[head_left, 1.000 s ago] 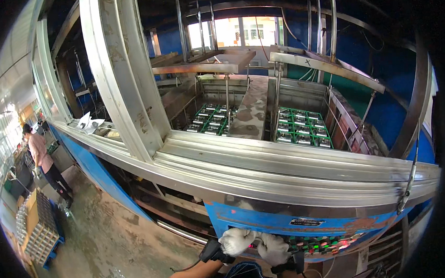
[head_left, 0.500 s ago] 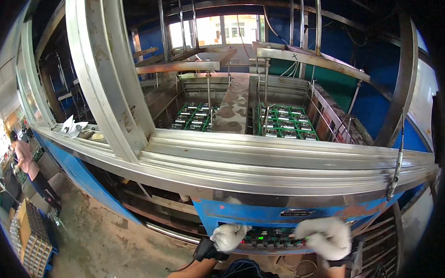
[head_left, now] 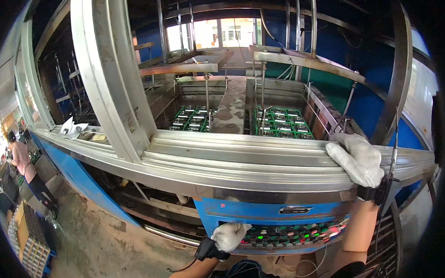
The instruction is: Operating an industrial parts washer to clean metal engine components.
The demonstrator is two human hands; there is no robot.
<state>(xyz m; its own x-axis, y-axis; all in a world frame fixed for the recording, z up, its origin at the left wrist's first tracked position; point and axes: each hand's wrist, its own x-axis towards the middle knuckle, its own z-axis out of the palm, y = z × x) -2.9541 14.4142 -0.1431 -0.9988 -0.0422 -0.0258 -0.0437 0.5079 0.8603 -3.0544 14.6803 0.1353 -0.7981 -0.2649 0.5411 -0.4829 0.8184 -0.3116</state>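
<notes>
Just right of my curled left hand [head_left: 230, 237], whose grip I cannot tell, sits the button panel [head_left: 289, 235]; my right hand [head_left: 358, 159], thumb spread wide, lies over the metal ledge [head_left: 243, 160]. A careless left knuckle could press the button panel unintentionally.

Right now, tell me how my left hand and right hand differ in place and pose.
Place: the left hand is low, at the left end of the button panel; the right hand is higher, over the silver ledge. Pose: the left hand points rightward, fingers close together; the right hand reaches forward, thumb apart from its fingers. Both wear white gloves and have black gear at the wrist.
</notes>
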